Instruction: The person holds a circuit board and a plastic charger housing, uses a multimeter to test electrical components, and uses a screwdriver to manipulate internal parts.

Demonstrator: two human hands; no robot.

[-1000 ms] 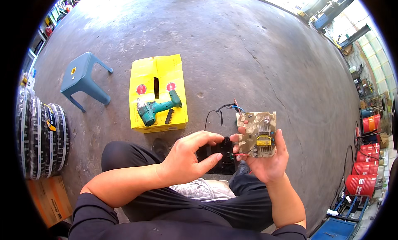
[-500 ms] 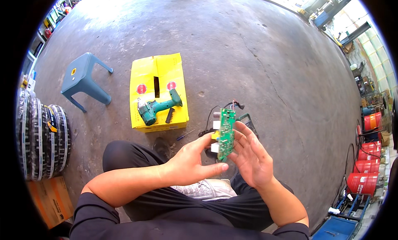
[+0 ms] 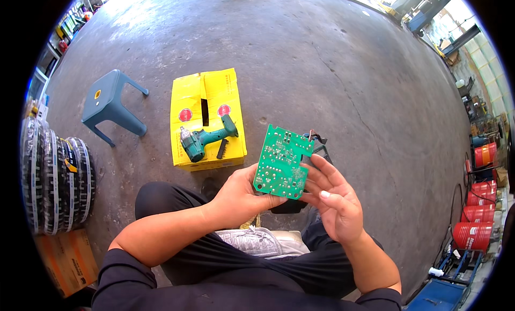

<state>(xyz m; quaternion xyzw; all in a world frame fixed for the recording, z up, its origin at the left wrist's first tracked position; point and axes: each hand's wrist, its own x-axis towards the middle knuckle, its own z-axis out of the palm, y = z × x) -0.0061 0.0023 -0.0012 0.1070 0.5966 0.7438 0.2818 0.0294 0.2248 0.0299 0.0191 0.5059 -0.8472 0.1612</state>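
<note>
A green circuit board (image 3: 281,162) is held up in front of me, its soldered face turned toward me. My left hand (image 3: 238,197) grips its lower left edge, thumb along the bottom and the fingers hidden behind. On the other side my right hand (image 3: 335,198) has its fingers bent against the right edge and partly behind it, the thumb off the board. A bundle of thin wires (image 3: 316,136) shows past the board's upper right corner. Beneath and behind it is a dark object, mostly hidden.
A yellow carton (image 3: 188,93) bears a teal cordless power tool (image 3: 206,139) and a small black strip-like part (image 3: 222,149). A blue plastic stool (image 3: 110,99) stands left of it. Wrapped tires (image 3: 56,177) are stacked at far left, and red drums (image 3: 473,236) line the right side.
The circuit board has turned from nearly edge-on to showing its soldered face toward me. My left thumb now lies along its bottom edge; my right hand has shifted slightly right.
</note>
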